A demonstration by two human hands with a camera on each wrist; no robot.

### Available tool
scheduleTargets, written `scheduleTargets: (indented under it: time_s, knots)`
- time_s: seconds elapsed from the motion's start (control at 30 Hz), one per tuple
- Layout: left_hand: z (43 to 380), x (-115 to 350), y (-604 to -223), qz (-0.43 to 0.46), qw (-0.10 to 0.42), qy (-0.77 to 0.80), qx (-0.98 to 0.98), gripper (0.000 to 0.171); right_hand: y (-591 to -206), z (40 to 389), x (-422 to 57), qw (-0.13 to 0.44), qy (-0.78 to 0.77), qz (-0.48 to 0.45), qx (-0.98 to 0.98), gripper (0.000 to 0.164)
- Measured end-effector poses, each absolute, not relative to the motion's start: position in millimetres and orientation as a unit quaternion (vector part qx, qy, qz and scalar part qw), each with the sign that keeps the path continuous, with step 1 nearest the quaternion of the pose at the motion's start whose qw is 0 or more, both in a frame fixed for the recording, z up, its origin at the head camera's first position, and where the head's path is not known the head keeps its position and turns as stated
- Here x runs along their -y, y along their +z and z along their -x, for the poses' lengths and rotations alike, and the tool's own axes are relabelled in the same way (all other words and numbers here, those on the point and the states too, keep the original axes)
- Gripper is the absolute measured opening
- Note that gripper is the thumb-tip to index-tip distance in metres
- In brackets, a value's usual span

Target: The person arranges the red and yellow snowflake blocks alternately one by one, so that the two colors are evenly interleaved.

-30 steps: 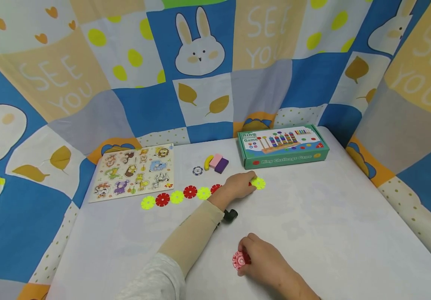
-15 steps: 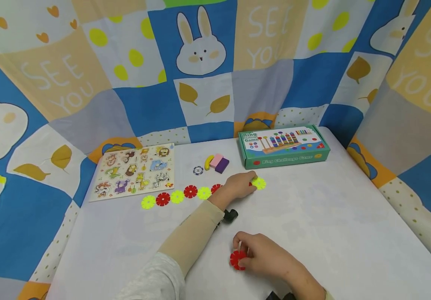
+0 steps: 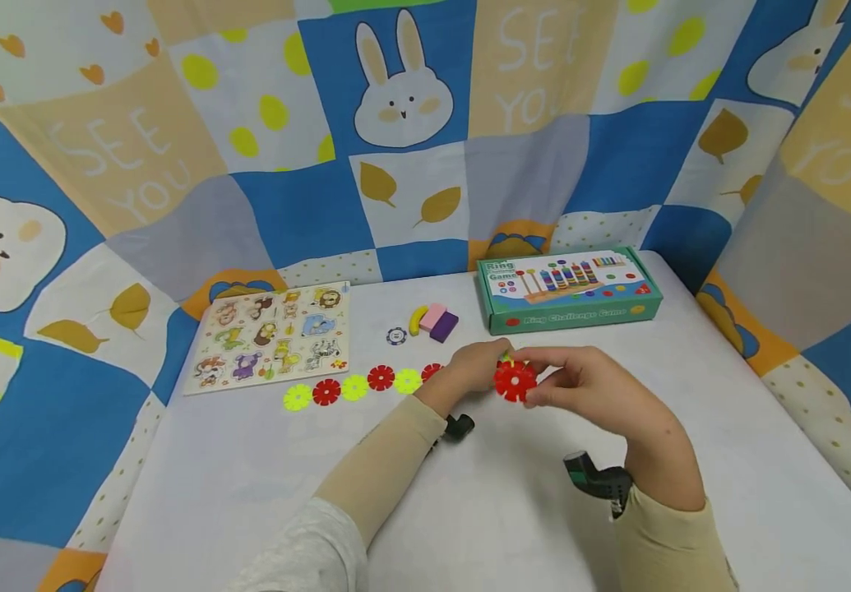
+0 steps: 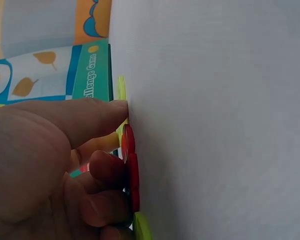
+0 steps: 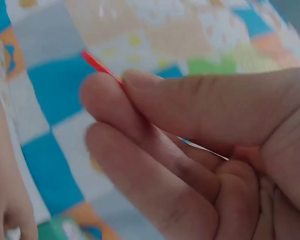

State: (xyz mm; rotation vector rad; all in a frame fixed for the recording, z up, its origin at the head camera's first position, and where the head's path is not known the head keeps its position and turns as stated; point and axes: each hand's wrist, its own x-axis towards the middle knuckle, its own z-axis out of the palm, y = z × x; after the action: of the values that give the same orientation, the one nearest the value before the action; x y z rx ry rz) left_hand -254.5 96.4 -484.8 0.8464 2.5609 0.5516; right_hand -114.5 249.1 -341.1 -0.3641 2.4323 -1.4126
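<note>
My right hand [image 3: 606, 390] pinches a red notched plastic disc [image 3: 515, 381] between thumb and fingertips, raised off the table right beside my left hand [image 3: 469, 367]. In the right wrist view, only a thin edge of that red disc [image 5: 96, 62] shows past the fingers. Thumb and index finger of my left hand pinch a yellow-green notched disc [image 4: 121, 88] at the right end of a row. Red discs [image 4: 134, 182] lie under its curled fingers. Leftward the row alternates yellow-green discs [image 3: 298, 397] and red discs [image 3: 326, 391]; my left hand hides part of it.
An animal puzzle board [image 3: 270, 339] lies at the back left. Behind the row are a patterned round chip [image 3: 396, 336], a yellow banana-shaped piece [image 3: 417, 320], a pink block [image 3: 433, 316] and a purple block [image 3: 443, 327]. A green game box [image 3: 573, 308] stands back right, near the curtain [image 3: 529, 181].
My right hand has carried the red disc forward from the table's front to beside my left hand. My left hand stays at the row's end. The head view has shifted slightly.
</note>
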Motion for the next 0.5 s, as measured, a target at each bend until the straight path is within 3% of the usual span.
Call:
scheduleTargets:
  time_s: [0.2,0.5]
  knots:
    - [253,-99,-490,-0.313,0.178,0.185,-0.914,0.043,-385,155,-288,0.116,-0.475,0.021,-0.872,0.054]
    - [251,-100,-490,-0.301,0.179,0.169,-0.921,0.045,-462,192,-312,0.142,-0.416,-0.100,-0.893,0.056]
